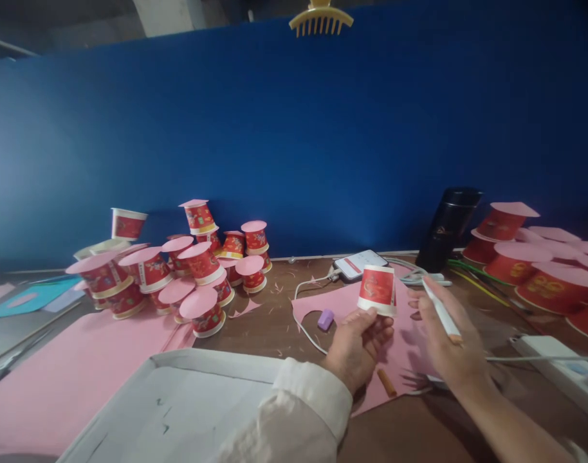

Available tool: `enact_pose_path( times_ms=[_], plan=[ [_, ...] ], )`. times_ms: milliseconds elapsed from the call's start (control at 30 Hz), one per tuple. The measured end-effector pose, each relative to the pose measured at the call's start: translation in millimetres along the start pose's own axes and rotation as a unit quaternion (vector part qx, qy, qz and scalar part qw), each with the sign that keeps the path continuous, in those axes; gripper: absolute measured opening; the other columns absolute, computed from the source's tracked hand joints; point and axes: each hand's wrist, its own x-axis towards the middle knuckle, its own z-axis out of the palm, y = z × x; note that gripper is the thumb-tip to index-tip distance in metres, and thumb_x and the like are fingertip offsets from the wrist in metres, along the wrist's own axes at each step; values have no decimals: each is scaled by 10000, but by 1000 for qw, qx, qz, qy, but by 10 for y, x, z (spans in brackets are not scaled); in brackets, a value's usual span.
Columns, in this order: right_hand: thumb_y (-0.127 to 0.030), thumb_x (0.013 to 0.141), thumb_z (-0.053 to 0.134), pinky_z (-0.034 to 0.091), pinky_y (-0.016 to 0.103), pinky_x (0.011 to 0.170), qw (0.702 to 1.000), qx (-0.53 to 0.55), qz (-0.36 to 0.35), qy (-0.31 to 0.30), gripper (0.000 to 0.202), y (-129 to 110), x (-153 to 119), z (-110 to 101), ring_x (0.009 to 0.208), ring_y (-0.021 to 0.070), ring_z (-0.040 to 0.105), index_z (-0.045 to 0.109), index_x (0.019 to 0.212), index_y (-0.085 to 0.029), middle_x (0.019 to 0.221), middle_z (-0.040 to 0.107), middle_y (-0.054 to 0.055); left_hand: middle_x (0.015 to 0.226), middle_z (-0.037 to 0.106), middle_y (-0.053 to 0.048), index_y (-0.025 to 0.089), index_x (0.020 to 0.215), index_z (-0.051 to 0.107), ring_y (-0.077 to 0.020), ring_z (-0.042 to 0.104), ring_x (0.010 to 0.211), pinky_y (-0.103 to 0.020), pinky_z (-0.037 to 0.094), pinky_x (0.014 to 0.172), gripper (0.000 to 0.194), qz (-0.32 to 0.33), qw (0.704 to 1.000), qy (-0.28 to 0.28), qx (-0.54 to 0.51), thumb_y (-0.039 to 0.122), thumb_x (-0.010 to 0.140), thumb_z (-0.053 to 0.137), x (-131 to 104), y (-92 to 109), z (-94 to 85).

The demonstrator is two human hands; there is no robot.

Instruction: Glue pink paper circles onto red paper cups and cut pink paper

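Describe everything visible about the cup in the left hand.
The cup looks like paper: red side, pale-gold print, white bands at both ends. It appears nearly upright but inverted, its wider end down. A dark strip shows along its right edge. The left hand grips its lower part, thumb in front; the right hand, holding a white marker, is apart from it. Its inside is hidden.

No wording reads clearly. Red-and-white paper cup [377,283] bears pale print, indistinct. Gold marks on flared red paper cups [549,287] at right: illegible. Black cylindrical flask [446,225] carries a tiny emblem; lit smartphone screen [361,264] is blurred. Shallow white tray [217,411] shows green strokes [165,428], one 2-like.
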Motion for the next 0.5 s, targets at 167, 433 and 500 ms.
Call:
enact_pose_path(
  times_ms=[167, 433, 500],
  plan=[
    [-562, 1052, 615, 551, 552, 1152, 988, -24, -153, 4, 447, -70, -87, -67, 1226, 345, 742, 759, 1412, -339, 1348, 779, 103, 801, 741, -94, 89, 836, 755, -155, 710, 752, -286, 589, 855, 161, -6, 999, 19, -26, 148, 806, 901, 33, 53, -7],
    [-558, 1054, 622, 619, 483, 1002, 986, -34, -158, -28, 358, -85, -90, -77, 991, 297, 779, 804, 1266, -334, 1150, 818, 83, 781, 722, -71, 108, 831, 736, -140, 681, 739, -279, 589, 849, 149, 8, 1000, 4, -12, 162, 842, 875, 79, 65, -68],
    [-539, 1050, 636, 615, 483, 1022, 985, -34, -167, -33, 328, -96, -92, -82, 990, 296, 789, 807, 1247, -341, 1136, 824, 73, 788, 721, -74, 109, 834, 734, -147, 679, 752, -297, 586, 882, 168, 8, 1000, 12, -8, 171, 824, 890, 68, 67, -67]
  ],
)
